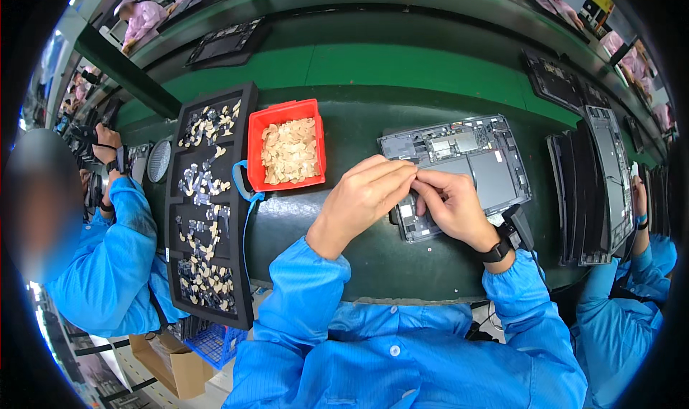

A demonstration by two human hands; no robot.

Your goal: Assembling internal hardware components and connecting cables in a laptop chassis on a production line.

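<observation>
An opened flat electronic device, like a tablet or laptop base, lies on the green bench with its circuit board and grey battery panels exposed. Above its near left part, my left hand and my right hand meet at the fingertips. Both are closed in a pinch; whatever sits between the fingers is hidden or too small to make out. On my right wrist is a black watch. Left of my hands stands a red bin heaped with small beige pieces.
A black compartment tray of small dark parts with beige tabs is at left, with a blue strap beside it. Black panels are stacked at right. Co-workers in blue sit on both sides; the raised green line runs behind.
</observation>
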